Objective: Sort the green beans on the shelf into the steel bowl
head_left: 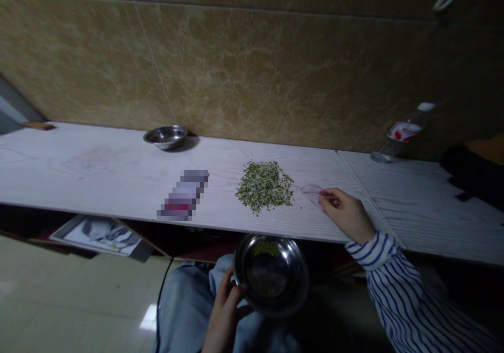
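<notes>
My left hand point(231, 296) grips the rim of a steel bowl point(268, 282) below the counter's front edge, above my lap. A small heap of green beans point(265, 248), like mung beans, lies inside it at the far side. Between thumb and fingers of my right hand point(346, 212) is a thin clear plastic piece point(312, 189), resting on or just above the counter; its exact kind I cannot make out. Left of that piece, a loose patch of mung beans point(264, 185) is spread on the white wood-grain counter point(220, 158).
Against the wall stands a second steel bowl point(166, 137). A blurred-out flat item point(184, 195) lies left of the beans. At the right, a clear bottle point(403, 131) leans near dark cloth point(472, 172). Under the counter is an open drawer or box point(103, 236).
</notes>
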Demonstrator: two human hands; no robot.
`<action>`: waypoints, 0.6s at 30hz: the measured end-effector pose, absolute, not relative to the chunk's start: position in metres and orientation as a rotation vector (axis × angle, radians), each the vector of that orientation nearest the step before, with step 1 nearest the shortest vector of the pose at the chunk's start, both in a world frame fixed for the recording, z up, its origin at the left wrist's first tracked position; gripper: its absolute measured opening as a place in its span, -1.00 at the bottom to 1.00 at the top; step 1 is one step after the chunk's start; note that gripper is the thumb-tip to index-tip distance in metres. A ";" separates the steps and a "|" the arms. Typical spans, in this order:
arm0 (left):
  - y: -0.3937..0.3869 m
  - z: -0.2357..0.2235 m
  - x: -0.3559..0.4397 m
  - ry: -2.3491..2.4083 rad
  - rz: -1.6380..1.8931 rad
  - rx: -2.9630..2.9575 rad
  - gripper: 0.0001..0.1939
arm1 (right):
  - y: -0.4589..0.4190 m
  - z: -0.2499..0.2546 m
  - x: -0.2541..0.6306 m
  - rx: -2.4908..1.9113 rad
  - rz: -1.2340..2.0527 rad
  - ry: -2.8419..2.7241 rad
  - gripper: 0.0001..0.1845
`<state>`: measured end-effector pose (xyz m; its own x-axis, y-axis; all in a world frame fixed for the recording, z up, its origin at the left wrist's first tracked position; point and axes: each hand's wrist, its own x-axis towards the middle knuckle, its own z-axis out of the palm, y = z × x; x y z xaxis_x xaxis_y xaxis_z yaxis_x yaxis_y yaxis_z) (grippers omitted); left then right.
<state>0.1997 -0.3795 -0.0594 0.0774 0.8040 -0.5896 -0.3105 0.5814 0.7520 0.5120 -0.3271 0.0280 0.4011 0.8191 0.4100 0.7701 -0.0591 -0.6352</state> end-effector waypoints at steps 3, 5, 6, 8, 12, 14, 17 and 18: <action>-0.381 -0.055 0.202 1.222 0.882 0.511 -0.35 | -0.336 0.026 0.509 -1.878 0.056 -1.396 -0.77; -0.381 -0.052 0.202 1.211 0.878 0.518 -0.37 | -0.336 0.026 0.505 -1.893 0.067 -1.423 -0.77; -0.381 -0.050 0.203 1.204 0.878 0.521 -0.37 | -0.336 0.026 0.503 -1.891 0.074 -1.437 -0.77; -0.381 -0.048 0.203 1.196 0.879 0.526 -0.38 | -0.335 0.026 0.498 -1.877 0.086 -1.464 -0.77; -0.381 -0.046 0.202 1.194 0.865 0.544 -0.39 | -0.337 0.024 0.487 -1.862 0.111 -1.490 -0.78; -0.381 -0.047 0.202 1.185 0.851 0.553 -0.38 | -0.340 0.024 0.482 -1.859 0.135 -1.492 -0.77; -0.382 -0.049 0.203 1.193 0.856 0.543 -0.36 | -0.346 0.024 0.476 -1.829 0.175 -1.509 -0.76; -0.382 -0.050 0.203 1.202 0.861 0.537 -0.36 | -0.347 0.025 0.475 -1.818 0.184 -1.517 -0.76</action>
<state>0.2029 -0.3819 -0.0496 0.1146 0.8089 -0.5767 -0.2857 0.5829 0.7607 0.4745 -0.3474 0.0248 0.2880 0.8950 0.3407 0.7872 -0.0187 -0.6164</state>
